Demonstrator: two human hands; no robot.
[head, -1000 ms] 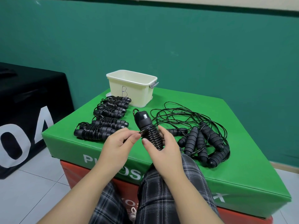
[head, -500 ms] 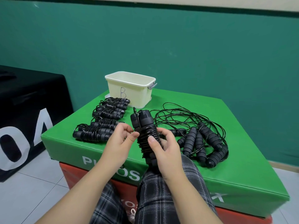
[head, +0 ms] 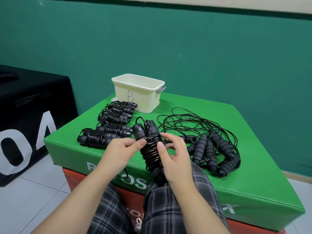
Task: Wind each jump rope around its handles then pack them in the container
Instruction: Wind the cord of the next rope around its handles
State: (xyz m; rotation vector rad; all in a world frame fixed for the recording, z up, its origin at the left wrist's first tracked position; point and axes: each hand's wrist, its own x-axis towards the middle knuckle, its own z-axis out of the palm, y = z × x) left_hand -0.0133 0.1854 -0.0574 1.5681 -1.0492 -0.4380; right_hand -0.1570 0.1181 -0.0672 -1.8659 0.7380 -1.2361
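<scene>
Near the pad's (head: 253,191) front edge, both hands hold one rope (head: 150,146). Right hand (head: 175,157) wraps its handles; left hand (head: 121,149) pinches the cord. Winding looks nearly done. Next, tuck the end, then reach far to the tub (head: 140,97).

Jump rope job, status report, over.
Both hands, left and right, grip wound rope. Five bundles wait; container unpacked. Loose ropes remain.
</scene>
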